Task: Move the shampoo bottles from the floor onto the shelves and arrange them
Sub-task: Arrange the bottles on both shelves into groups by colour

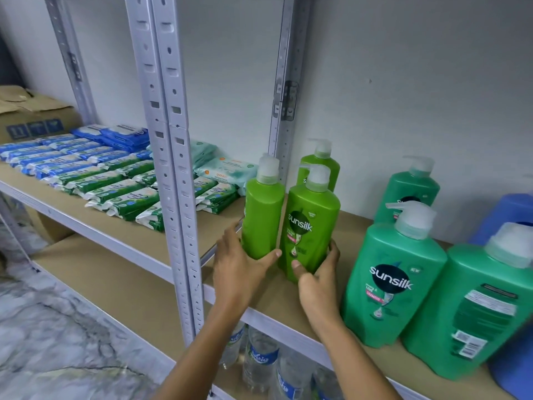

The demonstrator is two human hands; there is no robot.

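**Two lime bottles held at the shelf's left end**

Two lime-green pump bottles stand upright and side by side on the brown shelf board, close to its near edge and just right of the grey slotted upright. The left lime bottle shows a plain side; the right lime bottle faces forward with its Sunsilk label. A third lime bottle stands behind them by the wall.

The left hand wraps the base of the left lime bottle, thumb across its front, fingers curled round its far left side. The right hand grips the base of the right lime bottle, thumb on the front, fingers curled round its right side.

To the right, apart from the held pair, stand three larger teal pump bottles: one near, one far, and one at the near right turned label-away. Bare board lies between the lime and teal groups. A blue container sits at the far right.

Left of the upright, the neighbouring shelf carries rows of blue and green packets. Water bottles stand on the level below.
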